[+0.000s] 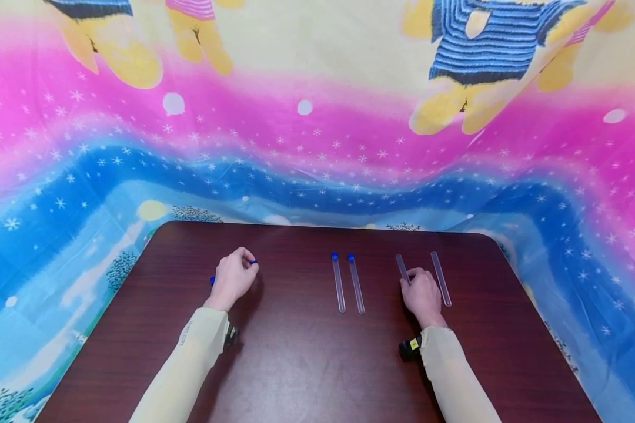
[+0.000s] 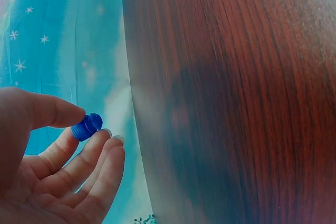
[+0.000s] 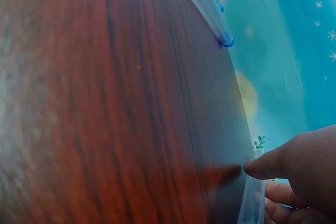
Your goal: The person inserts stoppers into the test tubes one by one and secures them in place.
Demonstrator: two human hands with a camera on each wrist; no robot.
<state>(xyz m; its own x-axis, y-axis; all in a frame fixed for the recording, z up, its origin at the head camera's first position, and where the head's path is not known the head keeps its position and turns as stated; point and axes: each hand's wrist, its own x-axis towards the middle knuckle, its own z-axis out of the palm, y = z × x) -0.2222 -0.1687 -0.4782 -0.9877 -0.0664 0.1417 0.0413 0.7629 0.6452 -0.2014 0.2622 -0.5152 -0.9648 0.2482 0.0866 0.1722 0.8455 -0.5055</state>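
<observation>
My left hand (image 1: 234,279), left of the table's middle, pinches a small blue ribbed cap (image 2: 87,127) between thumb and index finger; the other fingers are loosely bent. Another blue cap (image 1: 213,281) lies partly hidden behind that hand. On the right, my right hand (image 1: 422,294) pinches a clear test tube (image 1: 402,267) with thumb and fingers; its lower part is covered by the hand. Its upper end has no cap. Just right of this hand lies a second uncapped test tube (image 1: 441,279). Whether the pinched tube touches the table, I cannot tell.
Two test tubes with blue caps, a left one (image 1: 338,285) and a right one (image 1: 357,285), lie side by side between the hands. Beneath is a dark red-brown wood-grain table (image 1: 296,364). A printed cloth (image 1: 317,141) hangs around its back and sides.
</observation>
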